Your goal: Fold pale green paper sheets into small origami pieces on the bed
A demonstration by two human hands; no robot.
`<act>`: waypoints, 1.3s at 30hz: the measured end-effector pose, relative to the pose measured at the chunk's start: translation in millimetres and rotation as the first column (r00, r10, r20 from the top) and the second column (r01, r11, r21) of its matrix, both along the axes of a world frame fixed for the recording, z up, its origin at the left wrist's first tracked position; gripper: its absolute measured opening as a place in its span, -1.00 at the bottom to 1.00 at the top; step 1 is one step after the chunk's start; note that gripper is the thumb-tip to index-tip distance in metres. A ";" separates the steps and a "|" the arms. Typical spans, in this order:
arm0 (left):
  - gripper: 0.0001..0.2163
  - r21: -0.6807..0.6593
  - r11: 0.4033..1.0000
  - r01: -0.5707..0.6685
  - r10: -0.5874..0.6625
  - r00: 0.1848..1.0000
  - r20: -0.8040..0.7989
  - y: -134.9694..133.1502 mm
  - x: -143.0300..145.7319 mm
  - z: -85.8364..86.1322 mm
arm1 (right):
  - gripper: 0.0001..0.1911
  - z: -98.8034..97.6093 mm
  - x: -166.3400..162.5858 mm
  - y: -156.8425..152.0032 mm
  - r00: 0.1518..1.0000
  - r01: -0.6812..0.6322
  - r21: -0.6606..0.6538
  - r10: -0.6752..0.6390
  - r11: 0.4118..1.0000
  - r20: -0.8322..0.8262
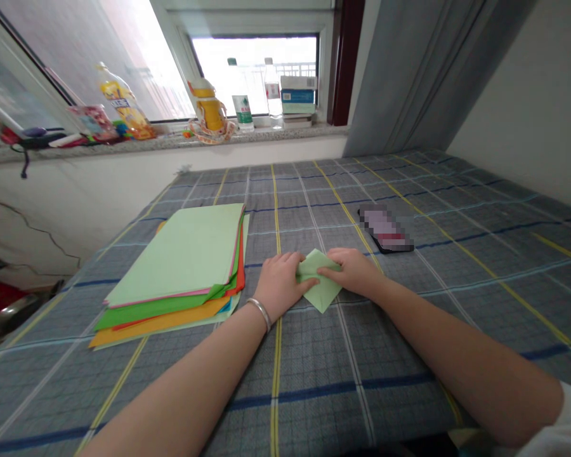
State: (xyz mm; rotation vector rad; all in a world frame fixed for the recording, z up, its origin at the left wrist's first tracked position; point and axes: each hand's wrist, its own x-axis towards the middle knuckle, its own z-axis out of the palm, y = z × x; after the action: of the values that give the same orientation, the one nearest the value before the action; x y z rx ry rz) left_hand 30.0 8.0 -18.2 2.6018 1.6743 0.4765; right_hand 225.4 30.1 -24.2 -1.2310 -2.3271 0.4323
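A small piece of folded light-green paper (pixel 324 297) lies between my hands, diamond-shaped with creases running across it. My left hand (pixel 280 282), with a silver bangle at the wrist, grips its left side, thumb on top of the paper. On the right side my right hand (pixel 354 270) pinches the paper, its thumb pressing near the middle. Fingers cover both side corners. The top and bottom points of the diamond show. To the left of my hands is a stack of coloured paper sheets (pixel 185 254), light green on top with pink, green, red and orange edges beneath.
A phone (pixel 386 230) lies on the plaid cloth (pixel 309 393) at the right. Along the windowsill (pixel 166 144) stand a juice bottle (pixel 124 101), a yellow cup (pixel 210 111), a green-and-white tube (pixel 242 113), a clear bottle (pixel 273 95) and stacked boxes (pixel 298 95). A grey curtain (pixel 409 76) hangs behind.
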 end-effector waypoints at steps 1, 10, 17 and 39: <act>-0.60 -0.001 1.000 -0.007 0.007 1.000 0.017 0.1 0.7 -1.0 | -0.73 0.0 0.0 0.3 1.000 -0.001 -0.008 0.001 1.000 -0.014; -0.57 0.001 0.999 -0.032 0.032 0.999 0.040 -1.6 1.2 -2.2 | -0.72 -0.3 1.2 4.6 0.991 0.011 -0.112 -0.026 0.994 -0.131; -0.75 -0.031 0.998 0.049 -0.047 0.997 0.065 6.7 0.5 -5.2 | -0.73 -0.6 -0.2 3.3 0.994 0.068 -0.137 -0.080 0.988 -0.079; -0.66 -0.162 0.975 0.152 -0.112 0.967 0.229 15.9 -5.0 -7.2 | -0.58 1.1 9.6 4.3 0.998 -0.063 -0.108 0.065 0.992 0.014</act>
State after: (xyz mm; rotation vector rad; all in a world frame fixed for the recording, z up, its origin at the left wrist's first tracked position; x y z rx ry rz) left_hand 25.0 23.9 -25.3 2.4128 1.3964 0.5561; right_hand 235.0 34.4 -23.0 -1.2165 -2.3906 0.5774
